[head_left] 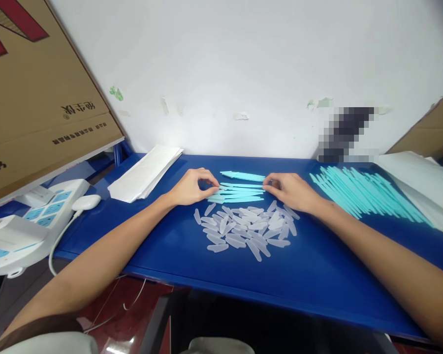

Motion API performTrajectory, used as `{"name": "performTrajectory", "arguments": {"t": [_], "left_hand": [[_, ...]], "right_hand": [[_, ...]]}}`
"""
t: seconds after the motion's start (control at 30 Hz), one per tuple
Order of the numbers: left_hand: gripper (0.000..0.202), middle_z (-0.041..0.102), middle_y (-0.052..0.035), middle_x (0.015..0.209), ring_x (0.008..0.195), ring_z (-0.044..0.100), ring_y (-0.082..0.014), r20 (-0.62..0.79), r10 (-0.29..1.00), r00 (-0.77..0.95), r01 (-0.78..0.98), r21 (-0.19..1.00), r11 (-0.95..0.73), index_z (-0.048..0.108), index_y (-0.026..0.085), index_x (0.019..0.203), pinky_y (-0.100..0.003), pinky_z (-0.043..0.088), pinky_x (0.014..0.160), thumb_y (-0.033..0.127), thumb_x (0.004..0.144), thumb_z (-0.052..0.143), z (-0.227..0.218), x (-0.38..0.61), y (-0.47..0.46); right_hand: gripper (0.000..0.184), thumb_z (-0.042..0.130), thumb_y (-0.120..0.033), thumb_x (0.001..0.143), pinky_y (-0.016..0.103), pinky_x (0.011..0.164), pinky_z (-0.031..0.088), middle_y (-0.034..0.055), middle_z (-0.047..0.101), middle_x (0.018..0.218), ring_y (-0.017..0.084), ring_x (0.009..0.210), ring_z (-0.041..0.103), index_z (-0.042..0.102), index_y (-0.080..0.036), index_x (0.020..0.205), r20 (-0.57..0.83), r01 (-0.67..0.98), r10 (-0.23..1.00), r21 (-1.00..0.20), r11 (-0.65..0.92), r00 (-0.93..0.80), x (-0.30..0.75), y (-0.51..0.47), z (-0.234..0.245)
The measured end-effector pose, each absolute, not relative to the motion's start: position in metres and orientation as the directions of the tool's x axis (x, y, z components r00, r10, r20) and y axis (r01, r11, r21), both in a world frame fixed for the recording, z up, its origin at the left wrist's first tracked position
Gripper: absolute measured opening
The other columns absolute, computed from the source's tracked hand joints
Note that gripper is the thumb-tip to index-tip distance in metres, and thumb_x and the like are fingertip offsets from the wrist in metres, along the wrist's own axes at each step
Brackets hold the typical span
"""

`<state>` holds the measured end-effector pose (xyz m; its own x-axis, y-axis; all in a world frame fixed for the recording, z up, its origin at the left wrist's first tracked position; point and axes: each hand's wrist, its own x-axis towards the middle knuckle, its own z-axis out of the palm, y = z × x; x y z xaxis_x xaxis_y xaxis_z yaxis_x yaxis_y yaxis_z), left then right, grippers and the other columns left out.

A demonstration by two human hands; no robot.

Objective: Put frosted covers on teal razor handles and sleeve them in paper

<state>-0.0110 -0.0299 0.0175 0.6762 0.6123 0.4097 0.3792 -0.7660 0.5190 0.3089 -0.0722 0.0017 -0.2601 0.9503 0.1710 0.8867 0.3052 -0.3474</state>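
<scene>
My left hand pinches at the left end of a small row of slim turquoise sticks, which look like eyebrow razors. At the right end of the same row, my right hand has thumb and forefinger closed together. Which razor each hand grips is hard to make out. Just behind the row lies a small bunch of razors. In front of it, a loose heap of translucent plastic blade caps is spread over the table. A larger pile of turquoise razors lies right of my right hand.
The blue table meets a white wall. White flat sleeves lie at back left. A power strip with plugs and a cable stands at the left, below a cardboard box. White sheets lie at the right.
</scene>
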Motion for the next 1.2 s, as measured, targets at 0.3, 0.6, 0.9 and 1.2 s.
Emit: {"name": "performTrajectory", "arguments": {"t": [0.3,0.6,0.9,1.2], "left_hand": [[0.019,0.061,-0.0066,0.101,0.098,0.053,-0.0241,0.133,0.418,0.899,0.352,0.351,-0.868,0.081,0.029,0.101,-0.039,0.041,0.087,0.040,0.094,0.067,0.033,0.007,-0.059],[0.015,0.071,-0.0043,0.091,0.091,0.055,-0.0218,0.212,0.503,0.838,0.341,0.517,-0.785,0.075,0.023,0.090,-0.036,0.043,0.084,0.036,0.094,0.069,0.029,0.006,-0.056],[0.035,0.072,-0.0063,0.095,0.083,0.063,-0.0171,0.412,0.867,0.280,0.203,0.857,-0.473,0.071,0.017,0.114,-0.030,0.048,0.075,0.043,0.092,0.064,0.000,0.002,-0.020],[0.031,0.077,-0.0090,0.091,0.070,0.066,-0.0136,0.220,0.962,0.164,-0.001,0.975,-0.223,0.072,0.015,0.089,-0.025,0.048,0.060,0.037,0.071,0.085,-0.001,-0.001,-0.012]], "right_hand": [[0.024,0.037,-0.042,0.100,0.035,0.068,0.043,0.0077,0.067,0.093,0.022,0.078,0.060,0.050,-0.023,0.093,0.124,0.883,0.947,-0.340,0.322,-0.298,0.313,-0.075,0.001],[0.027,0.032,-0.045,0.102,0.033,0.064,0.036,-0.0011,0.052,0.068,0.018,0.061,0.049,0.041,-0.025,0.087,0.220,0.821,0.937,-0.456,0.344,-0.271,0.312,-0.083,0.015],[0.024,0.039,-0.041,0.102,0.033,0.067,0.040,0.0026,0.060,0.075,0.018,0.066,0.054,0.050,-0.023,0.090,0.366,0.797,0.873,-0.393,0.459,-0.323,0.311,-0.086,0.013],[0.027,0.039,-0.043,0.103,0.033,0.066,0.040,0.0048,0.068,0.082,0.019,0.069,0.059,0.055,-0.022,0.096,0.352,0.831,0.882,-0.349,0.433,-0.312,0.311,-0.085,0.009]]}}
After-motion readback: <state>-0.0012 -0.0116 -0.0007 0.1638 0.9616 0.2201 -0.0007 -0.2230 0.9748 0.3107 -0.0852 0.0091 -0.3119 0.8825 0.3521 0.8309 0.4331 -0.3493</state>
